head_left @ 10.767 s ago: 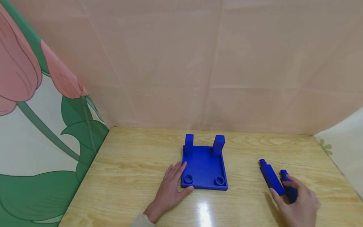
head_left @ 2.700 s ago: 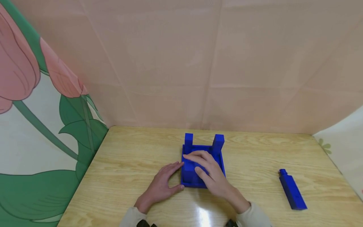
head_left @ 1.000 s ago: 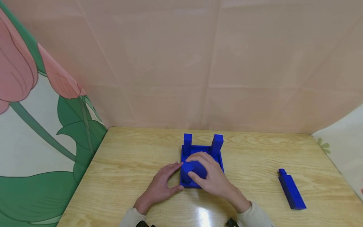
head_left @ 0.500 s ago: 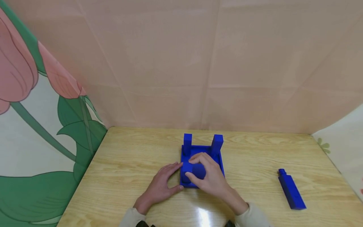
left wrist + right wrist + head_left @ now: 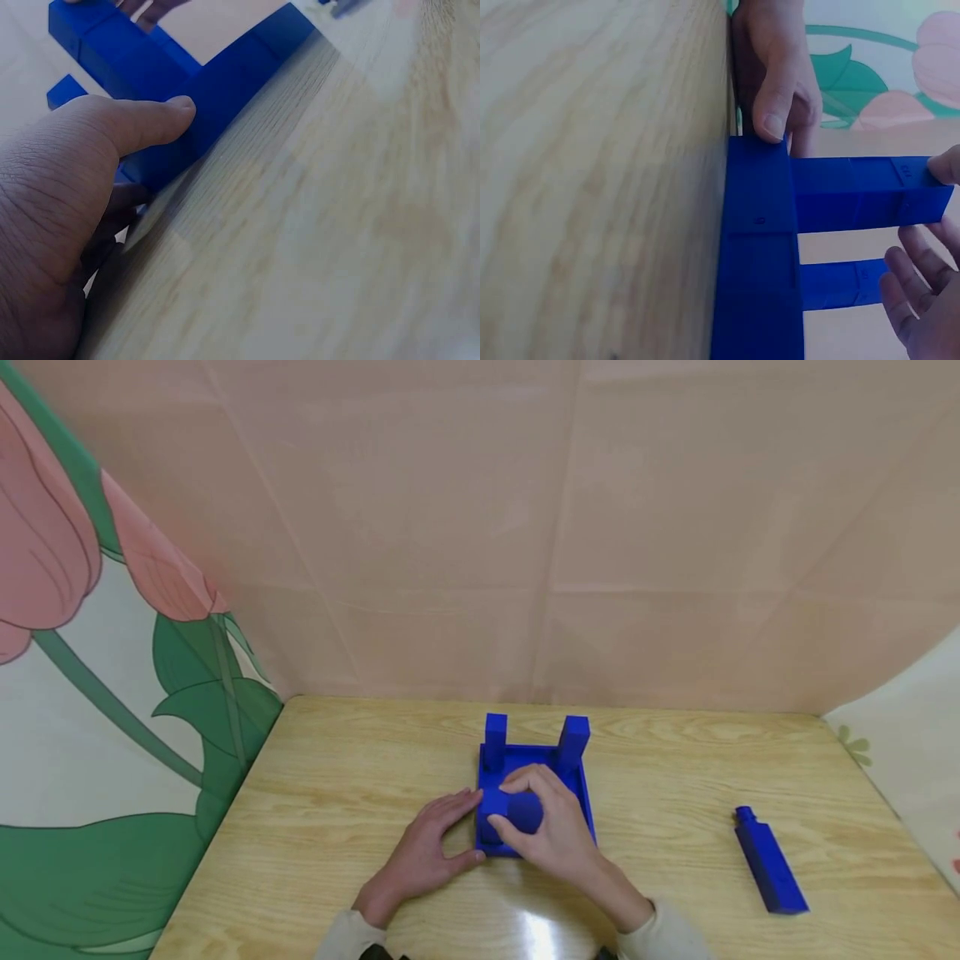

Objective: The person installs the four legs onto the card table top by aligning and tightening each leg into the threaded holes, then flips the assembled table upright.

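Note:
An upside-down toy table top, blue and square with a raised rim, lies on the wooden table. Two blue legs stand at its far corners, left and right. At the near left corner a third table leg stands upright; my right hand pinches its upper end between thumb and fingers. The leg's lower end is hidden in the head view. My left hand rests against the left edge with extended fingers, its thumb pressed on the side near the corner. The near right corner is covered by my right hand.
Another blue leg with a threaded end lies on the wooden table to the right. A pinkish cloth hangs behind the table, and a flower-patterned cloth hangs at the left.
Earlier two legs lay at the right; my right hand has brought one to the near left corner. Over the last second its fingers have shifted slightly round the leg. My left hand stays put.

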